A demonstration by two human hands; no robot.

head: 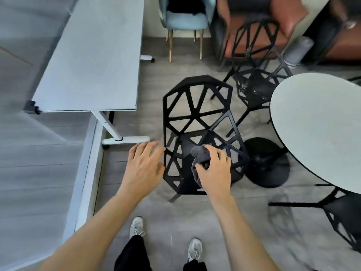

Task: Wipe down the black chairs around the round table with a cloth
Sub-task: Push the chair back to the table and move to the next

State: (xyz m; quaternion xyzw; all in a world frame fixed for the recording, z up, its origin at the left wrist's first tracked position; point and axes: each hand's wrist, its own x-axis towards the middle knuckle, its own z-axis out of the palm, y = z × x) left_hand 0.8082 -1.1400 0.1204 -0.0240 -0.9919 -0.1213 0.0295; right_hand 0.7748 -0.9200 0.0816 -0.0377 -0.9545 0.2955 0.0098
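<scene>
Head view shows me my right hand (214, 169) curled round the bunched grey cloth (199, 159) on the nearest black chair (197, 122), pulled clear of the round table (316, 122), while my left hand (144, 163), fingers straight and loosely spread, seemingly steadies its edge.

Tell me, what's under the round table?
Under the round table you can see its round black base on the floor, and part of a black chair tucked beneath the near edge. The tabletop covers the post and whatever else is below it.
</scene>
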